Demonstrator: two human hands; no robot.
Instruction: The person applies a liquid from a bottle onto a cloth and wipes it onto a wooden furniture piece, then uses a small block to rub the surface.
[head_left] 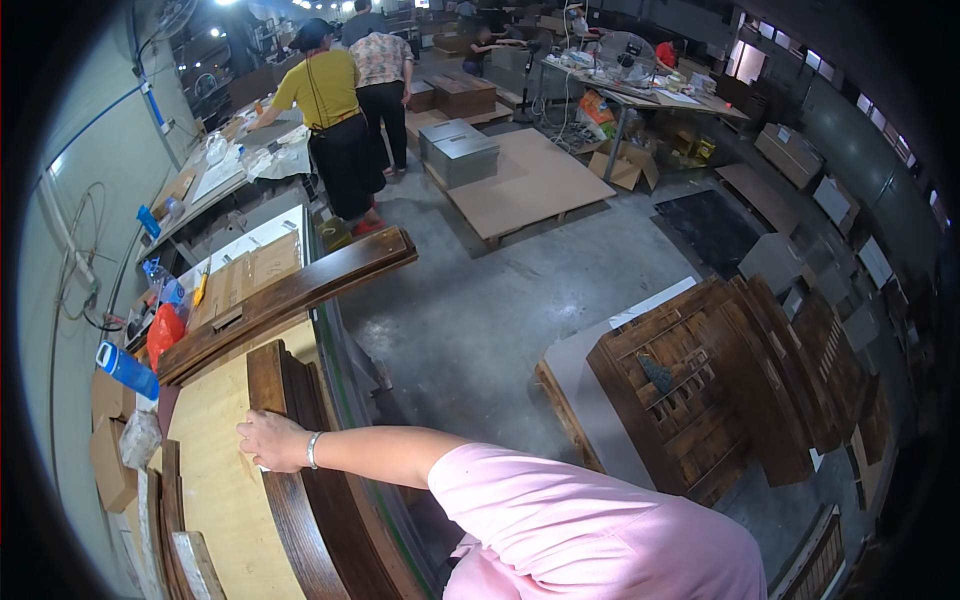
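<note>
My right hand (272,441) reaches in from the right, a metal bracelet on its wrist and a pink sleeve up the arm. Its fingers are curled in at the left edge of a long dark brown wooden board (300,530). A small white bit shows under the palm, too little of it to name. The board lies lengthwise on a pale plywood worktop (225,510), beside more dark stepped moulding (325,480). My left hand is out of view.
Another dark plank (300,290) crosses the worktop's far part. A blue bottle (127,370), red bag (165,330) and yellow cutter (202,285) stand along the left. Dark wooden panels (690,380) are stacked at right. Beyond, a person in a yellow shirt (320,90) works at a table.
</note>
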